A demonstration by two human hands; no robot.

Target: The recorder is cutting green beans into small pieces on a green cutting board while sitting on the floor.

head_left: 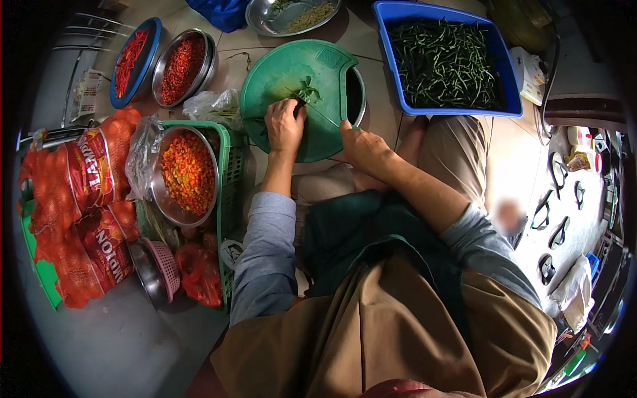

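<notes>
A round green plastic cutting board (278, 64) rests over a metal basin (357, 94), whose dark inside shows at the board's right side. My left hand (285, 124) presses on the board's left part, its fingers curled over dark green leaves; how many lie beneath them is hidden. Just beyond those fingertips lies a small heap of green leaves (309, 91). My right hand (366, 147) is closed around a knife handle at the board's right edge. The thin knife blade (323, 115) slants across the board to the leaves by my left fingers.
A blue tub (460, 113) of long green chillies stands at the right. Beyond the board is a metal bowl (259, 29). Bowls of red chillies, a metal bowl (215, 179) of chopped orange-red pieces in a green crate (228, 149), and red mesh sacks (59, 184) lie left.
</notes>
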